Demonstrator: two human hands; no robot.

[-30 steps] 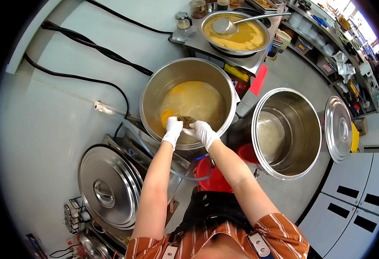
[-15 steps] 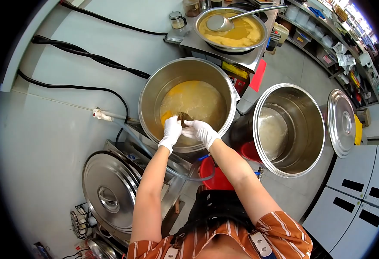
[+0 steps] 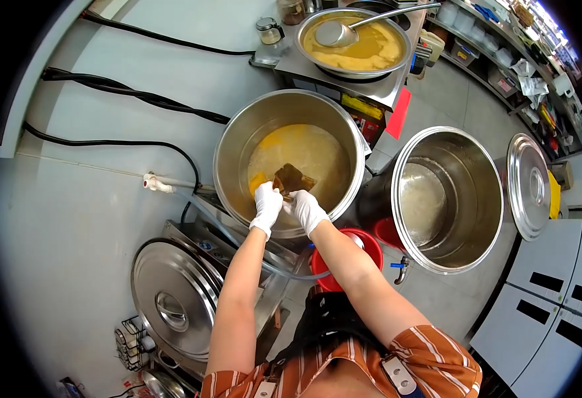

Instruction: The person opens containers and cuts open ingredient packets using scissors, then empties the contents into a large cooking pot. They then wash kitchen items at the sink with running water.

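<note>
My left hand (image 3: 266,207) and my right hand (image 3: 304,209), both in white gloves, pinch the near edge of a dark brown kelp sheet (image 3: 292,179). The sheet spreads out flat, angular and slightly translucent. It is held over a large steel stockpot (image 3: 238,110), inside the near rim. Cloudy yellowish liquid (image 3: 321,149) lies in the pot, with an orange patch to the left of my hands. Whether the sheet touches the liquid I cannot tell.
A second steel pot (image 3: 483,199) with pale liquid stands right, its lid (image 3: 528,187) beyond it. Behind, a ladle (image 3: 336,33) rests in a broth bowl (image 3: 397,61). A red bucket (image 3: 370,249), a hose (image 3: 281,270) and stacked lids (image 3: 172,298) are near me.
The kelp sheet, earlier mostly hidden behind my fingers, now shows much larger and spread out beyond them. My right hand has shifted slightly down, and the view has moved a little.
</note>
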